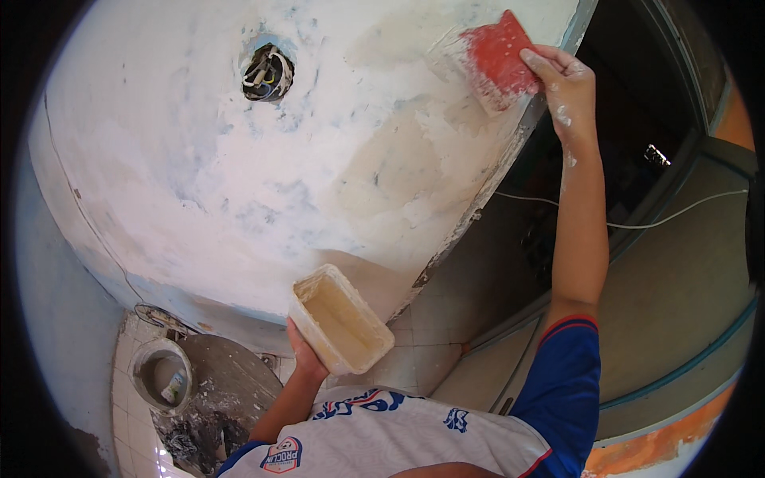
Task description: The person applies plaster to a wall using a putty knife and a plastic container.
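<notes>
In the head view my right hand is closed on a red, putty-smeared flat scraper, which lies against the patchy white wall near its right edge. Putty specks mark that hand and wrist. Low in the middle, my left hand grips the side of a cream rectangular container with pale putty inside, held tilted in front of the wall. A round hole with loose wires sits in the wall at the upper left.
A grey bucket with things inside stands at the lower left beside a dirty dark sheet on the tiled floor. A thin wire runs down the left. At right are a dark doorway, a door panel and a white cable.
</notes>
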A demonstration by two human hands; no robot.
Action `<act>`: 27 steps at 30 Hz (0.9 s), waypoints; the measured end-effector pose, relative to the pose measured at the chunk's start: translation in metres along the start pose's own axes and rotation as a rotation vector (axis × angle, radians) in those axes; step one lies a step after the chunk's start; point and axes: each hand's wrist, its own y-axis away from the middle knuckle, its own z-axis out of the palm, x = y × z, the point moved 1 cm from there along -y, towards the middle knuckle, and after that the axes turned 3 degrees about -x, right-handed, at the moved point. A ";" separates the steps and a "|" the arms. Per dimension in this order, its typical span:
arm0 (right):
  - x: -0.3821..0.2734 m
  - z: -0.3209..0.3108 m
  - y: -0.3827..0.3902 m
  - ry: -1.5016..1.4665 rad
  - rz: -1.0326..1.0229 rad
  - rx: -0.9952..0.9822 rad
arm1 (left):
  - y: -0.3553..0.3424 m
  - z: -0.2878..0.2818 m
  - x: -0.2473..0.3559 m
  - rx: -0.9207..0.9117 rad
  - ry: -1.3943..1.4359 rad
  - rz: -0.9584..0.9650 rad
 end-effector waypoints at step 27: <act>-0.009 0.105 0.208 0.108 -0.362 -0.505 | 0.000 0.003 0.007 -0.009 0.048 0.079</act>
